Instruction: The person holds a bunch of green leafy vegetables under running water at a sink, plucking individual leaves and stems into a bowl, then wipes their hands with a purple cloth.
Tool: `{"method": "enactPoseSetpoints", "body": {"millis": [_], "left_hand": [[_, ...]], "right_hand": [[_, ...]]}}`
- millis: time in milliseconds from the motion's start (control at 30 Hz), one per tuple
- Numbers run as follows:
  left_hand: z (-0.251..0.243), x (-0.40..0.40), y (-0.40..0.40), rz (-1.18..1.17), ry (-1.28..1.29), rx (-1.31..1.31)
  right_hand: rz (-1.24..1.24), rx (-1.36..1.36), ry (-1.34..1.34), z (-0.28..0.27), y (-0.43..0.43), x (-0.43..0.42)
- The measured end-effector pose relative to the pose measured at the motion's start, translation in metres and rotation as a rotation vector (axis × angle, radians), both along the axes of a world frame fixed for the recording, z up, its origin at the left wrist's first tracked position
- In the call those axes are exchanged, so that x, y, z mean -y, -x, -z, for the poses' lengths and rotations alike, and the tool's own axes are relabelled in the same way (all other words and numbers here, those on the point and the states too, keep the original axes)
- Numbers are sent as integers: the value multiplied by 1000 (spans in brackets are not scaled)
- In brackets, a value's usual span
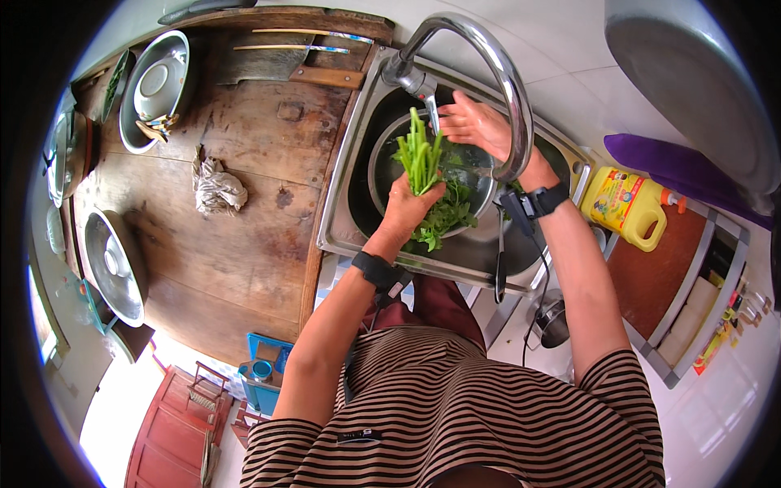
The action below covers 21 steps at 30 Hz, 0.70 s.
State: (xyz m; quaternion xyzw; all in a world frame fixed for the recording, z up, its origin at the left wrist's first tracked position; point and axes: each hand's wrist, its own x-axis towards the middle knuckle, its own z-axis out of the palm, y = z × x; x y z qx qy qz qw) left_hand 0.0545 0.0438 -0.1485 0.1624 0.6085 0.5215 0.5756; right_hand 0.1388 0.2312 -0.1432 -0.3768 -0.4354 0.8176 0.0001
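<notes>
My left hand (pixel 410 201) is closed around a bunch of leafy green stalks (pixel 421 155), cut ends up and leaves hanging below the fist. The bunch is over a round metal basin (pixel 379 152) standing in the stainless steel sink (pixel 341 213). My right hand (pixel 475 125) is empty, its fingers extended beside the spout tip of the chrome faucet (pixel 509 79). Water and loose greens show in the basin, partly hidden by the bunch and my hands. A dark-handled utensil (pixel 501 268) lies across the sink's near edge.
Left of the sink, a wooden table (pixel 256 256) bears a cleaver (pixel 274 64), chopsticks (pixel 293 47), a crumpled cloth (pixel 218 188) and metal basins (pixel 113 262). A yellow jug (pixel 622 204) stands right of the sink. The curved faucet neck arches above my right wrist.
</notes>
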Motion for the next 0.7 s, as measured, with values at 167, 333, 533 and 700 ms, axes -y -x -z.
{"method": "enactPoseSetpoints", "body": {"millis": [167, 333, 533, 700], "left_hand": [[-10, 16, 12, -111, 41, -5], [-27, 18, 9, -116, 41, -9], [-78, 22, 23, -253, 3, 24], [-116, 26, 39, -333, -36, 31]], "right_hand": [[22, -1, 171, -18, 33, 5], [-35, -133, 94, -20, 26, 9], [36, 390, -444, 18, -60, 24], [-114, 758, -797, 129, -158, 73]]}}
